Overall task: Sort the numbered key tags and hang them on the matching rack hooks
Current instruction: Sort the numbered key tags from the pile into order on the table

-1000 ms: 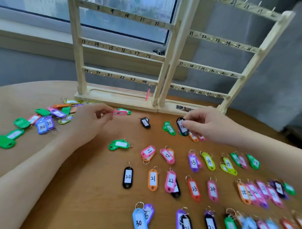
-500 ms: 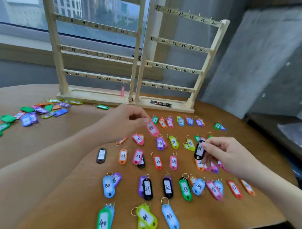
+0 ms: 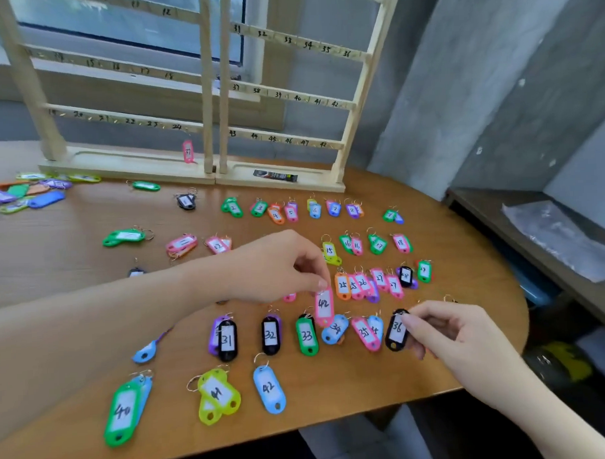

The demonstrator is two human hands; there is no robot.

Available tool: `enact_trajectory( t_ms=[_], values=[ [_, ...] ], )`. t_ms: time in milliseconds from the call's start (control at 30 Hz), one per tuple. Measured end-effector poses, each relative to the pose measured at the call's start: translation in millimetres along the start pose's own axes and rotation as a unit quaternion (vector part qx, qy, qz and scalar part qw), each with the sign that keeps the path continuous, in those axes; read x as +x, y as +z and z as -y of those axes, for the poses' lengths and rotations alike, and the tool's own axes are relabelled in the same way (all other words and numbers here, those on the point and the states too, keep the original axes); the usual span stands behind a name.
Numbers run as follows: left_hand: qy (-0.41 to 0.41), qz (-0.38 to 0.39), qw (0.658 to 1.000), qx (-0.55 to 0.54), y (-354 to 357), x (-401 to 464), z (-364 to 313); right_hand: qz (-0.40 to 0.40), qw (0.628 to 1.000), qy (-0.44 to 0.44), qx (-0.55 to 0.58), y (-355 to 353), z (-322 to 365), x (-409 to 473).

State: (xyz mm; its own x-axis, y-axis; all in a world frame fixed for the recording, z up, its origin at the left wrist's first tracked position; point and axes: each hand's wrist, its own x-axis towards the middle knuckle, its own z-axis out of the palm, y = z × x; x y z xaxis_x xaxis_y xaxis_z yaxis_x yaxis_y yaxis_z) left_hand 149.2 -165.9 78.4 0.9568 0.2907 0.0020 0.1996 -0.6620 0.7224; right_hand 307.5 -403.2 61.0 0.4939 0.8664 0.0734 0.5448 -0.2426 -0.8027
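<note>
Well beyond both hands stands the wooden rack (image 3: pixel 217 95), two pale frames side by side with numbered rails and small hooks, set upright so each tag can hang under its own number; nearly every hook looks bare, and one pink tag (image 3: pixel 188 151) dangles below the 24 end of a rail. Under the hands runs the bench (image 3: pixel 72 265), smooth brown wood grain with a rounded edge off past the right hand.

Spread out between the hands and the rack are rows of tags (image 3: pixel 328 209), glossy plastic ovals with white paper labels and wire rings, laid in number order, most likely so each can be found quickly. Far off beyond the left forearm lies an unsorted heap (image 3: pixel 25 194).

Left hand (image 3: pixel 278 264) now: fingertips pinch the top of a pink tag marked 42 (image 3: pixel 323 307), hanging over the thirties row, probably heading for the blue 42 tag (image 3: pixel 269 388) nearer the person. Right hand (image 3: pixel 445 327): thumb and forefinger nip the black tag marked 36 (image 3: pixel 396 330) at the end of that row, seemingly placing it there.
</note>
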Motion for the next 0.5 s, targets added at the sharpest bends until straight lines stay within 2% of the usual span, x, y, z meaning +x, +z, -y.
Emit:
enact_trajectory(
  t_ms=[167,333,500],
  values=[
    [0.003,0.037,0.999,-0.025,13,5,-7,-0.004,0.999,0.033,0.018,-6,-9,-8],
    [0.013,0.018,0.999,-0.042,23,-12,-5,-0.018,0.997,0.039,0.057,-2,-11,-13],
    [0.018,0.014,0.998,-0.064,30,-36,0,0.001,0.999,0.030,0.023,6,-10,-14]
  ],
)
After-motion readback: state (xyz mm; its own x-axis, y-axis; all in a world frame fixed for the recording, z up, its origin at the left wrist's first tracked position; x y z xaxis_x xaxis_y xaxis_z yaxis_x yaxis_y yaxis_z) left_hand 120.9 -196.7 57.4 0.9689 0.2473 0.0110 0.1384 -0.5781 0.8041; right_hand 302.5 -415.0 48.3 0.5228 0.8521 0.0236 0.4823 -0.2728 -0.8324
